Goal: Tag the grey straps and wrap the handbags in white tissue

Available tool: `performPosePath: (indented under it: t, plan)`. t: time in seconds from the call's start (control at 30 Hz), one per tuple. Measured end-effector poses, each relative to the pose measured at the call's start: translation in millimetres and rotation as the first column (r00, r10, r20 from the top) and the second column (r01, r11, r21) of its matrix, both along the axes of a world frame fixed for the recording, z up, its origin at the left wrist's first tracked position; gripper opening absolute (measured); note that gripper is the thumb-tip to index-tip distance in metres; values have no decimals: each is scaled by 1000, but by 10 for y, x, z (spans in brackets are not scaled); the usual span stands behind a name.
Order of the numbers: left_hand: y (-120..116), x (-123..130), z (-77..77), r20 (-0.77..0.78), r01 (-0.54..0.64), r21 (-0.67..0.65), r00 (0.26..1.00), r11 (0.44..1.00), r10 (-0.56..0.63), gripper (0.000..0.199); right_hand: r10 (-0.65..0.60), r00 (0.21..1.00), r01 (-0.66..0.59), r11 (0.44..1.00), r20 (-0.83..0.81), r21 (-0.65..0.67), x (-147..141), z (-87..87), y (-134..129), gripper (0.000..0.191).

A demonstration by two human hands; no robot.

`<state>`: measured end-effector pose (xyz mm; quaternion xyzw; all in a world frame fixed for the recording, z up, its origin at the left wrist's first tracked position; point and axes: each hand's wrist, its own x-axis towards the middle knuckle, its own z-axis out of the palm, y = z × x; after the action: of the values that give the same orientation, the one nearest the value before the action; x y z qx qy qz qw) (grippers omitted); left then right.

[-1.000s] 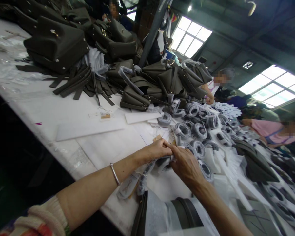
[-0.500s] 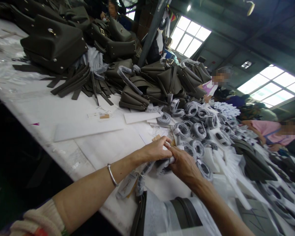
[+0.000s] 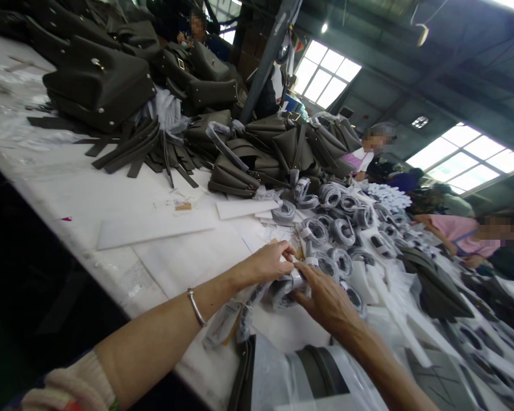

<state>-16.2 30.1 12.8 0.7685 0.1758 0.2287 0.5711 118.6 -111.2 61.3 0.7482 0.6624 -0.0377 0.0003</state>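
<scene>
A coiled strap (image 3: 281,298) in clear plastic, with a white band (image 3: 297,278) around it, is between my two hands over the near part of the table. My left hand (image 3: 270,262) is closed at the top of the coil, fingers curled, with a bit of white showing at the fingertips. From the right, my right hand (image 3: 325,294) grips the coil's side, thumb below and fingers above. A bag (image 3: 321,371) partly covered in white sheet and plastic lies nearest me. Beside its top, a plastic-wrapped tag (image 3: 226,324) hangs by a wrapped strap.
Many wrapped coiled straps (image 3: 314,231) crowd the table to the right. Dark bags (image 3: 98,83) with loose straps (image 3: 132,145) are heaped at the back. White foam sheets (image 3: 154,229) lie left of centre. Co-workers, one in a pink top (image 3: 449,231), are across the table.
The fingers of my right hand have straightened and moved slightly apart from my left fingertips, baring more of the white band. My left hand stays at the coil. The view has shifted slightly.
</scene>
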Motion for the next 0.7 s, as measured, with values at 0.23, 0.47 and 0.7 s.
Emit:
performPosePath:
  t: [0.23,0.47,0.7]
  plan:
    - [-8,-25,38,-35,-22,34,999,999,23,35,-269,963,269,961,-3,58,464,-4,-484,61]
    - [-6,14,-16,-162,-80,109,982,991,97,28,-574,739,513,818,-352,-260,968,45,-1293,89]
    - [-23,12,-85,-269,32,257,962,966,39,29,-731,556,655,679,-396,-333,910,-99,-1674,61]
